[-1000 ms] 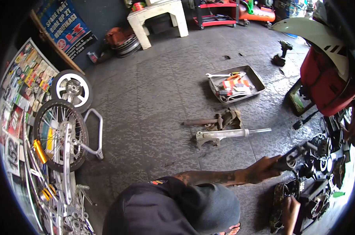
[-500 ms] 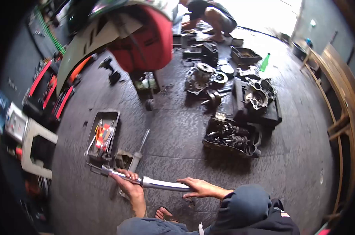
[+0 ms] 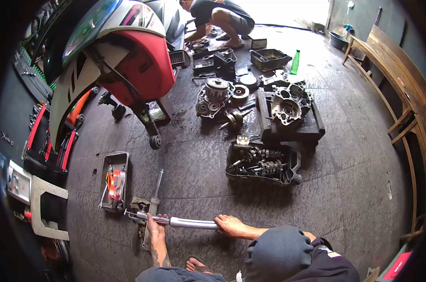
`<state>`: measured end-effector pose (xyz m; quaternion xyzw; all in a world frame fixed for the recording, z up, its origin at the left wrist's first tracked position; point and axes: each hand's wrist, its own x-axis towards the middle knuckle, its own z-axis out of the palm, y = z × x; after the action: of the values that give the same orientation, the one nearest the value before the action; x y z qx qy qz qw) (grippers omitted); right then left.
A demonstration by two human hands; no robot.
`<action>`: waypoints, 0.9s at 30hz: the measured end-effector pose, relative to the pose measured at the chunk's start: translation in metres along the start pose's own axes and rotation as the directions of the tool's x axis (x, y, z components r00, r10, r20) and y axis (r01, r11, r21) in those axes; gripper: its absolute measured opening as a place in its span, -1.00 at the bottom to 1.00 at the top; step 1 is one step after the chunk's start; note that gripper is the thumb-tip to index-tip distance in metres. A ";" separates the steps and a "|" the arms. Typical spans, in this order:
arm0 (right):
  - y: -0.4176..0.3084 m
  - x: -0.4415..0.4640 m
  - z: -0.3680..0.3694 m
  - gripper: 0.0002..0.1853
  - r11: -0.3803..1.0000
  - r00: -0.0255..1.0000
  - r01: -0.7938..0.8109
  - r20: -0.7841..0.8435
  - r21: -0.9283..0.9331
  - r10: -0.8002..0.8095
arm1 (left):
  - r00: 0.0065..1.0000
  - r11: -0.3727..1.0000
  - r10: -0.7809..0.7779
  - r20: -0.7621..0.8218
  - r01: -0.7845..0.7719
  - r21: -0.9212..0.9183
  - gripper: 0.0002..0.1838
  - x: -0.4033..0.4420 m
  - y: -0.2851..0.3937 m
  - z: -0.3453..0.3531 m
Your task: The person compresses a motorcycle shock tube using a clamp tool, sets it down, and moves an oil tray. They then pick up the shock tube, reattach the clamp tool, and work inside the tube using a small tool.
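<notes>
A silver metal tube (image 3: 191,223), like a fork tube, lies across in front of me, roughly level. My left hand (image 3: 155,227) is wrapped round its thinner left part, next to a metal fitting at that end. Around the thick right end, my right hand (image 3: 231,226) is closed. Beneath the left end, on the floor, lie a second fork leg (image 3: 155,199) and a dirty rag (image 3: 140,204). To the left of these is a grey tray (image 3: 121,162) with wrenches and an orange item.
A black bin of gears (image 3: 231,175) and an engine casing (image 3: 286,110) on a stand are ahead. The red motorcycle (image 3: 151,70) is at upper left. Another person (image 3: 222,16) crouches at the back. A wooden bench (image 3: 403,77) stands right.
The view has swung round to the right from the wheels and poster. Both my hands have come onto the silver tube, which now lies slightly more level than half a second ago.
</notes>
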<state>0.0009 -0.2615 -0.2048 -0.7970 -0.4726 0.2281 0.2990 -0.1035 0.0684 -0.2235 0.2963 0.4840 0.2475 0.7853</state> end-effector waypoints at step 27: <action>0.010 0.019 -0.002 -0.50 0.997 0.991 -0.036 0.124 -0.070 0.044 | 0.995 0.699 -0.052 -0.090 0.100 0.708 -0.33 -0.001 -0.002 -0.010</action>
<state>0.0166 -0.2490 -0.2118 -0.7999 -0.4820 0.2677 0.2369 -0.1125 0.0682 -0.2273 0.5482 0.5782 0.0182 0.6040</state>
